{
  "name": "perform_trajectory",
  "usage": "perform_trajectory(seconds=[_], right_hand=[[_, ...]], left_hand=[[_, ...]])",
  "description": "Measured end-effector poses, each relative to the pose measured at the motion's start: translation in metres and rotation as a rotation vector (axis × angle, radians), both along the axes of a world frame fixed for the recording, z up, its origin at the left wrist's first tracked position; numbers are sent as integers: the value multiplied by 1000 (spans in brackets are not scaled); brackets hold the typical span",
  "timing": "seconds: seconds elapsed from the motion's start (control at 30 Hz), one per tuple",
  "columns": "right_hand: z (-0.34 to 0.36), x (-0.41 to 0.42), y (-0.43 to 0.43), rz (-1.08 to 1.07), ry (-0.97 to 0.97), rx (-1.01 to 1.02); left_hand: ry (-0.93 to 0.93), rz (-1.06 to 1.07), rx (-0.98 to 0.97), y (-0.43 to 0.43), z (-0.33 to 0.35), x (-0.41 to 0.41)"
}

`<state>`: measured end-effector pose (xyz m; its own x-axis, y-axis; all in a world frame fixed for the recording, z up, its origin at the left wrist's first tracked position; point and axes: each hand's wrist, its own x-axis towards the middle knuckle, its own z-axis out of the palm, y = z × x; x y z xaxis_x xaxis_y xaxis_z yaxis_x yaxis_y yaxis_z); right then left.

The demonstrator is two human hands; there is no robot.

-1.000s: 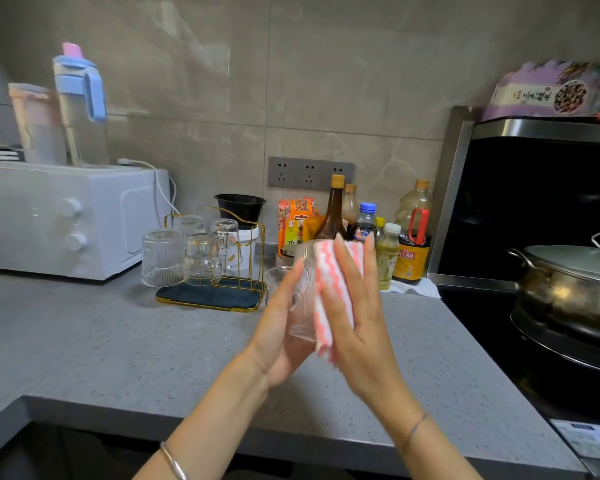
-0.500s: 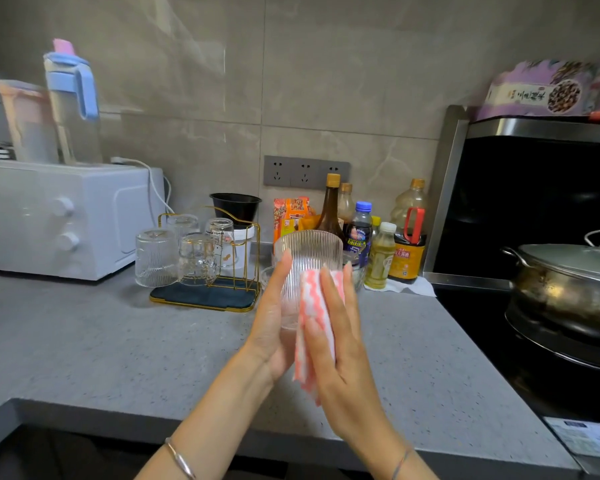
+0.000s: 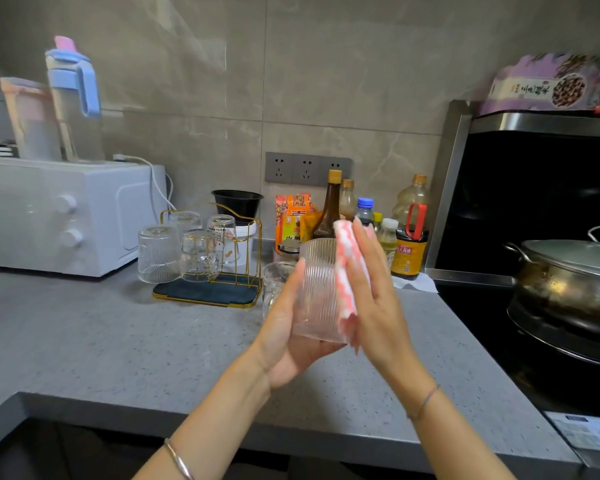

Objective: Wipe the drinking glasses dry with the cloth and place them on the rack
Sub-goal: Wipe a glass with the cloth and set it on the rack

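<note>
1. Glass tumbler, clear and ribbed, is held upright with its mouth up above the grey countertop, in front of the person and well apart from the rack.
2. The left hand cradles it from the left and below. The thumb lies up along the near wall and the fingers curl under the base.
3. The right hand, fingers straight and together, presses a folded pink-and-white cloth flat against the tumbler's right wall. The cloth lies between palm and glass, from above the rim down to the base.
4. The gold wire rack with a dark base pad stands further back to the left. Upturned glasses sit among its wires. Another upturned ribbed glass is at its left edge; whether it hangs on a peg or stands on the counter cannot be told.
5. A further clear glass stands on the countertop just behind the left thumb, between rack and tumbler.
6. Sauce bottles cluster along the wall behind. A white toaster oven at left carries a blue-handled jug. A lidded steel pot sits at right.
</note>
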<state>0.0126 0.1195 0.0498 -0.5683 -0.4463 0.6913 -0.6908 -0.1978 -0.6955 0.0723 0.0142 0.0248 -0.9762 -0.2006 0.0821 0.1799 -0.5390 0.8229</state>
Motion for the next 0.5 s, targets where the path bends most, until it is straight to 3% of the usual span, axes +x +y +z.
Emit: perform_trajectory(seconds=[0.17,0.27,0.33,0.4,0.5], right_hand=[[32,-22,11,65,-114,34],[48,-32,14,-28,-215,246],[58,-34,15,-70,-161,484],[65,-33,16,7,-156,656],[67,-31,20,101,-215,725]], left_hand=[[-56,8,-59,-6,-8,3],[-61,-1,-114,-11,-12,4],[-56,2,-149,-10,-10,6],[-59,-2,-164,-10,-7,6],[-79,2,-171,-13,-7,6]])
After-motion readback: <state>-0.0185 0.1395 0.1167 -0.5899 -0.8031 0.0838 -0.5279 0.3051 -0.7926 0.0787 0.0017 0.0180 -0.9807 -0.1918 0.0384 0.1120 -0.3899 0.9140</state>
